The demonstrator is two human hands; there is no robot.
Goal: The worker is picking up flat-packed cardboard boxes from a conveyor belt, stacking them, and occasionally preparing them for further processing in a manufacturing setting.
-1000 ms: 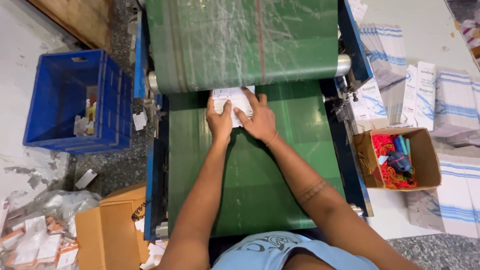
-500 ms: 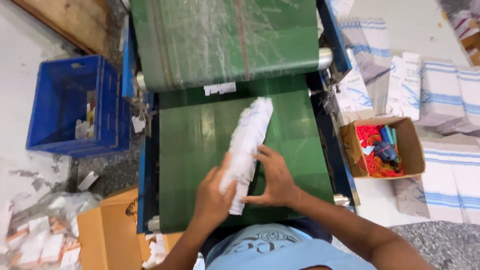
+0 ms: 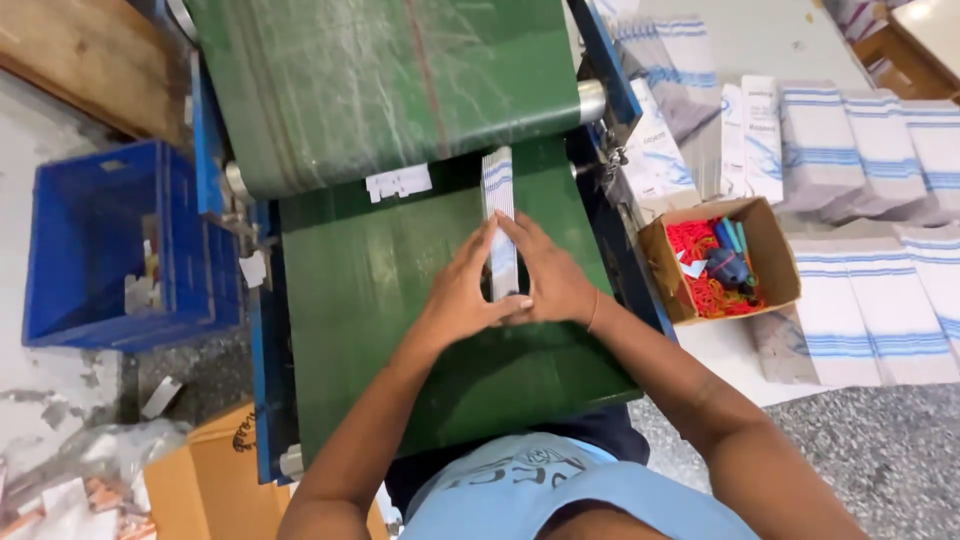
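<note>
A long stack of flat white packets [image 3: 498,195] stands on edge on the green conveyor belt [image 3: 370,290], running away from me toward the roller. My left hand [image 3: 458,290] presses its left side and my right hand [image 3: 548,280] presses its right side, so the near end sits squeezed between both palms. A small white packet [image 3: 398,182] lies flat on the belt just under the upper green belt [image 3: 390,80].
A blue crate [image 3: 100,240] stands on the floor at the left. At the right are an open cardboard box [image 3: 775,265] with red bands and blue items, and piles of white packets with blue stripes [image 3: 870,150]. A cardboard box [image 3: 195,480] is at lower left.
A second ago both hands were at the roller on a white packet. They drew a stack back, tilted, and now hold it straight on edge, further right on the belt.
</note>
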